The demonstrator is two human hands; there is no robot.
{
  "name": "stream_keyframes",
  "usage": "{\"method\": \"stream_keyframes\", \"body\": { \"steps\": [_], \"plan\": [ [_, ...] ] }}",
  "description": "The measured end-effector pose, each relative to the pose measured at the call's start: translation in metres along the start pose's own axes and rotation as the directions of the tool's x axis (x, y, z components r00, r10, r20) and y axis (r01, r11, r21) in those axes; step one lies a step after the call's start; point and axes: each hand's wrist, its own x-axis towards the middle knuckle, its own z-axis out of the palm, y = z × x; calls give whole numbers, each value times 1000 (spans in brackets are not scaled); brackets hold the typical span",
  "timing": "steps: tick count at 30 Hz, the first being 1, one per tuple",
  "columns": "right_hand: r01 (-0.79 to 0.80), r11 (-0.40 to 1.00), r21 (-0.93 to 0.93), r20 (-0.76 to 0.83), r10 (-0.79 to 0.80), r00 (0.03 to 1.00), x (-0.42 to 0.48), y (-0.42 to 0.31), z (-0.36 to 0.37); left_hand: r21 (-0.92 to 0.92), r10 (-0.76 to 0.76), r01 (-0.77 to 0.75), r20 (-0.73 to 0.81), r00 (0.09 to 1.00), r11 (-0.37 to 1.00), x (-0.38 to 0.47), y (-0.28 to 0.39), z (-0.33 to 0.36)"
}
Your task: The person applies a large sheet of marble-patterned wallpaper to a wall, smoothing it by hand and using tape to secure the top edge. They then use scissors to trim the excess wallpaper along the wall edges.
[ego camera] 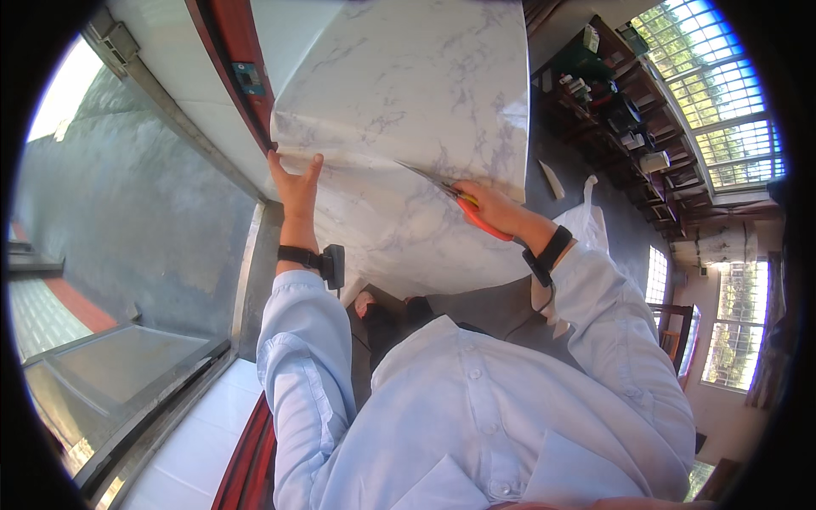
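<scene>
A wide sheet of marble-patterned covering [408, 83] spreads before me, with a fold or edge running across it at the height of my hands. My left hand [298, 188] rests at the sheet's left side with thumb and fingers apart, close to the lower end of a red wooden frame [239, 70]. In my right hand [491, 207] is a pair of scissors [433, 180] with orange handles. Their blades point left over the middle of the sheet, near the fold; whether they are parted is hard to tell. The sheet's lower part hangs towards my legs.
At left are a window opening with a metal frame [185, 137] and white tiles [197, 433]. A white plastic bag [583, 223] lies on the grey floor at right. Beyond it, a dark wooden table [637, 150] holds several items. A pale scrap [551, 180] lies on the floor.
</scene>
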Motion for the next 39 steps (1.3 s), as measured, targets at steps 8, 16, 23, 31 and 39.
{"method": "stream_keyframes", "body": {
  "steps": [8, 16, 23, 31, 39],
  "plan": [
    [109, 993, -49, -52, -112, 992, 4, 10, -2, 98, 36, -41, 54, 998, 994, 44, -19, -23],
    [181, 980, -88, -35, -184, 982, 19, -5, -5, 246, -104, 65, 150, 983, 967, 56, -28, -45],
    [184, 976, -121, -2, -185, 983, 23, -9, -6, 265, -156, 112, 151, 976, 958, 58, -42, -54],
    [151, 981, -123, -41, -157, 987, 23, -7, 0, 201, -163, 138, 111, 980, 970, 58, -69, -48],
    [145, 946, -290, -1, -152, 988, 16, -11, -4, 199, -159, 132, 129, 979, 971, 59, -74, -49]
  ]
}}
